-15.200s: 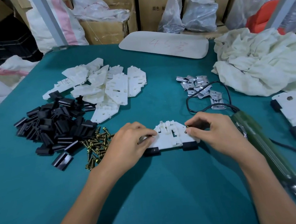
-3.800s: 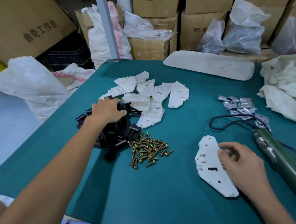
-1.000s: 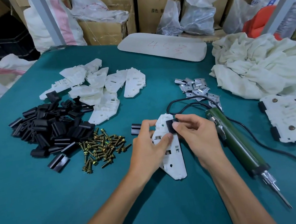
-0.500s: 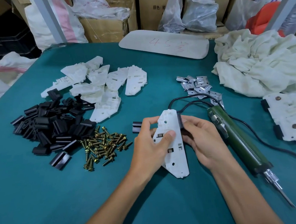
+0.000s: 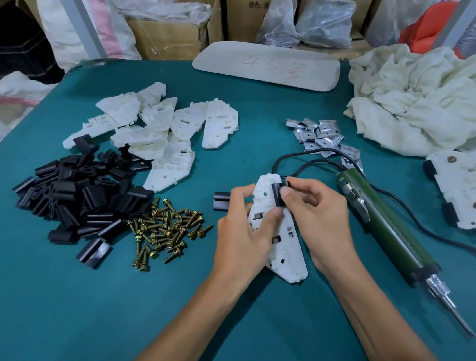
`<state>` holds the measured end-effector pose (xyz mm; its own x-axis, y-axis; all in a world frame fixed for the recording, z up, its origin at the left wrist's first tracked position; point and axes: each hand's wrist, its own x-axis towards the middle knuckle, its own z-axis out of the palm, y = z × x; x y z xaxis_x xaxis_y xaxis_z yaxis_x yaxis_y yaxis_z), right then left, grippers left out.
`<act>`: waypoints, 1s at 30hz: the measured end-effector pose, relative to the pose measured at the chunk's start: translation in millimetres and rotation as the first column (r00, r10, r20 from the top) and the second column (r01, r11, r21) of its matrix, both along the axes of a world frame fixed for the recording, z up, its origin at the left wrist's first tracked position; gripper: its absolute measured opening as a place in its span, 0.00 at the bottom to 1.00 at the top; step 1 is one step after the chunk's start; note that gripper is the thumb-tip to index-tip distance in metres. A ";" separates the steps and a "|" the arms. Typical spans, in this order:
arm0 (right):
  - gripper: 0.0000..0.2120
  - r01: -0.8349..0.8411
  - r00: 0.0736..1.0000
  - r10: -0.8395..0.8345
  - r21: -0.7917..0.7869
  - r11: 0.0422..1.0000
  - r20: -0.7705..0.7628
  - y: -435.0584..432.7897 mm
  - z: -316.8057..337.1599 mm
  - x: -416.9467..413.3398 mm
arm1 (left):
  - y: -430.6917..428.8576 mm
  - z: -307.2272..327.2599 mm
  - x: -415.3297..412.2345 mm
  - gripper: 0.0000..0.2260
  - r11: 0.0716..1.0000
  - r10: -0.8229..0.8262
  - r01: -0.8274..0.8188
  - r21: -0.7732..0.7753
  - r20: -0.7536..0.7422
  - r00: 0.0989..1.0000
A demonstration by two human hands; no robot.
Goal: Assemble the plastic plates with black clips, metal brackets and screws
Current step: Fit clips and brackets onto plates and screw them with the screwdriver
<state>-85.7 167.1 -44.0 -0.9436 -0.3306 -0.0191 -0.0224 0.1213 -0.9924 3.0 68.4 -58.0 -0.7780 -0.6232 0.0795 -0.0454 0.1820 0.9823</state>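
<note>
plate in hand: one white plastic plate [image 5: 288,251], held just above the green table [image 5: 69,315], front and middle, long way pointing away from the person
left hand: the left hand [image 5: 245,232] grips the plate by its left edge, thumb flat on the face, fingers curled round the side
right hand: the right hand [image 5: 320,215] pinches a black clip [image 5: 278,195] that sits on the plate's far right edge
spare clip: another black one [image 5: 222,201] lies on the table, just beside the left fingers
clip pile: big heap of black clips [image 5: 79,194] off to the left
screws: brass-coloured bunch [image 5: 166,232] between the heap and the left hand
loose plates: white stack [image 5: 166,129] behind the clips
brackets: small metal pile [image 5: 320,139] at back right of the hands
screwdriver: green electric one [image 5: 382,224] lying right next to the right hand, tip toward the person
done ones: plates with clips and screws on [image 5: 473,191] at the far right edge, in front of a crumpled white cloth [image 5: 422,102]
</note>
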 end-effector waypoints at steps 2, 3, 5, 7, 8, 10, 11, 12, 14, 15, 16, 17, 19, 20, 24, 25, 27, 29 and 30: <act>0.10 -0.006 1.000 0.006 0.000 1.000 -0.002 -0.3 0.3 0.5 | 1.8 0.1 1.4 0.13 1.000 0.005 -0.005 0.009 -0.010 1.000; 0.10 -0.014 0.999 0.014 0.017 1.000 -0.029 -0.1 0.4 1.4 | 2.5 0.2 2.2 0.13 1.000 0.009 -0.009 0.009 -0.009 1.000; 0.10 -0.030 0.997 0.033 0.044 0.999 -0.064 0.7 1.4 1.7 | 2.0 0.2 2.2 0.13 1.000 0.002 -0.002 0.015 -0.008 1.000; 0.09 -0.036 0.997 0.039 0.058 0.998 -0.059 2.4 3.6 -1.1 | 0.6 0.8 1.6 0.14 0.999 -0.019 0.019 0.042 -0.007 1.000; 0.09 -0.038 0.998 0.042 0.066 0.997 -0.057 3.4 4.8 -2.6 | 0.4 1.5 1.2 0.14 0.997 -0.032 0.033 0.068 -0.010 0.999; 0.09 -0.044 0.997 0.049 0.085 0.995 -0.059 5.4 6.9 -3.5 | 0.6 2.1 0.5 0.14 0.994 -0.044 0.044 0.100 -0.006 0.999; 0.09 -0.048 0.997 0.053 0.093 0.994 -0.054 5.6 7.2 -3.1 | 0.6 1.5 0.4 0.14 0.994 -0.038 0.037 0.100 0.005 0.999; 0.08 -0.048 0.998 0.052 0.103 0.994 -0.041 5.4 7.5 -2.8 | 0.3 0.2 0.2 0.14 0.995 -0.032 0.030 0.096 0.018 0.999; 0.06 -0.053 0.998 0.057 0.150 0.987 -0.021 5.6 9.2 -3.3 | -0.6 -2.4 0.1 0.14 0.996 -0.026 0.023 0.086 0.039 0.999; 0.05 -0.062 0.997 0.069 0.198 0.978 -0.032 6.1 11.2 -4.5 | -0.9 -2.9 0.0 0.14 0.996 -0.026 0.022 0.084 0.046 0.999; 0.05 -0.067 0.994 0.086 0.252 0.965 -0.064 6.9 14.7 -6.0 | -0.7 -2.7 -0.3 0.14 0.996 -0.026 0.021 0.086 0.054 0.998; 0.06 -0.061 0.987 0.102 0.300 0.952 -0.124 6.3 19.9 -7.5 | -0.2 -2.1 -1.2 0.14 0.996 -0.027 0.022 0.086 0.065 0.998; 0.10 -0.039 0.929 0.179 0.399 0.916 -0.322 -2.1 34.2 -9.7 | 0.4 0.0 -2.9 0.14 0.998 -0.032 0.028 0.051 0.093 0.995; 0.12 -0.057 0.874 0.266 0.457 0.888 -0.407 -12.2 42.8 -9.5 | 0.5 1.1 -3.4 0.14 0.999 -0.039 0.036 0.029 0.109 0.993; 0.13 -0.315 0.638 0.732 0.786 0.532 -0.240 -77.8 67.7 -8.7 | -1.5 5.2 -2.7 0.12 0.997 -0.067 0.072 -0.031 0.139 0.988; 0.15 -0.310 0.576 0.805 0.874 0.374 -0.140 -93.2 69.6 -10.3 | -1.9 5.9 -2.3 0.10 0.997 -0.070 0.075 -0.029 0.140 0.988; 0.17 -0.257 0.497 0.867 0.961 0.102 0.041 -115.2 70.1 -14.3 | -2.6 7.5 -2.6 0.10 0.997 -0.083 0.083 0.005 0.156 0.984; 0.16 -0.295 0.490 0.860 0.955 0.012 0.140 -125.2 70.2 -18.0 | -3.8 7.2 -2.7 0.12 0.996 -0.084 0.082 0.016 0.168 0.982; 0.15 -0.330 0.498 0.856 0.943 0.040 0.138 -125.8 71.8 -20.2 | -4.1 6.6 -2.5 0.13 0.997 -0.080 0.079 0.014 0.163 0.983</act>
